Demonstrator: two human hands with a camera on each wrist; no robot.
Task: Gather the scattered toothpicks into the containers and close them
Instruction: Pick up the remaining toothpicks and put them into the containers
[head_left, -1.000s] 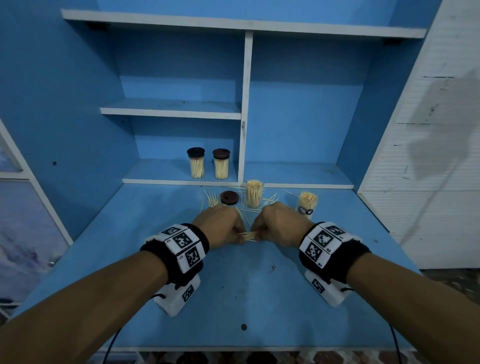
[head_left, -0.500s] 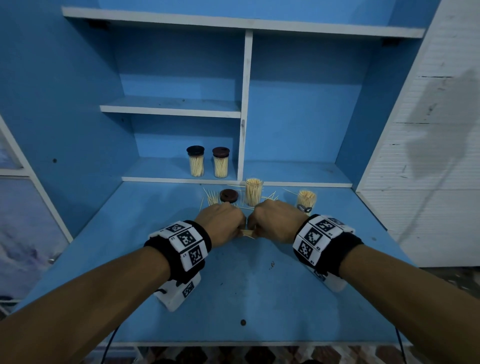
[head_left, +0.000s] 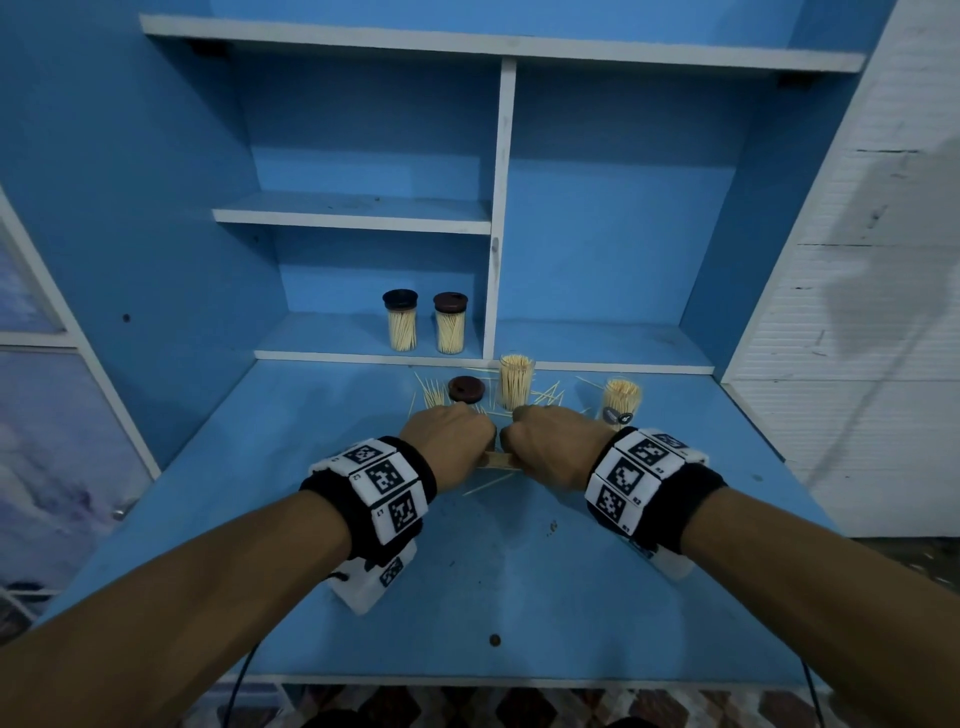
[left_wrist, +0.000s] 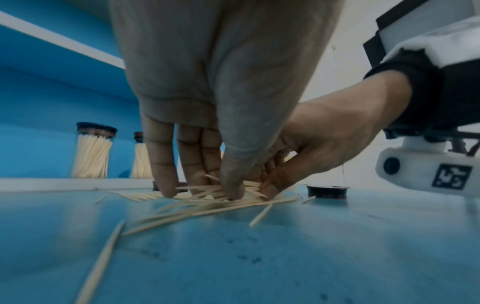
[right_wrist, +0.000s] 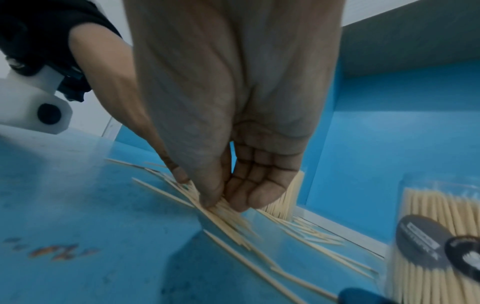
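L hand (head_left: 448, 435) & R hand (head_left: 556, 441): fingers curled, both pinching a bundle of pale wooden toothpicks (left_wrist: 221, 197) on blue counter (head_left: 498, 582), in front of open clear toothpick container (head_left: 515, 382).

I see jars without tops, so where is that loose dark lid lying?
In the head view the loose dark lid lies flat on the blue table, just left of the open jar and just beyond the left hand.
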